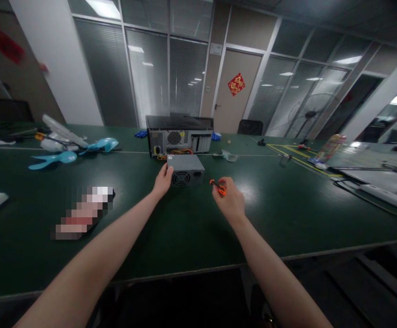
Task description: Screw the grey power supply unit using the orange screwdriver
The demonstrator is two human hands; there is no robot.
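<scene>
A grey computer power supply [188, 162] lies on the green table, its fan grille and socket facing me. My left hand [163, 181] grips its left side, the thumb near the front corner. Just right of the box, my right hand [229, 200] is closed around the black-and-orange handle of a screwdriver [221, 188]. The thin shaft points left toward the power supply's right side; whether its tip touches the metal I cannot tell. Directly behind stands a black computer case [181, 132], with coloured cables [181, 151] hanging between it and the power supply.
Light-blue plastic pieces [59, 158] and white items lie at the left back. A pixelated flat object [84, 214] is on the near left. A small clear scoop-like piece [230, 156] sits right of the case. Panels [386, 187] and yellow strips [297, 155] occupy the right.
</scene>
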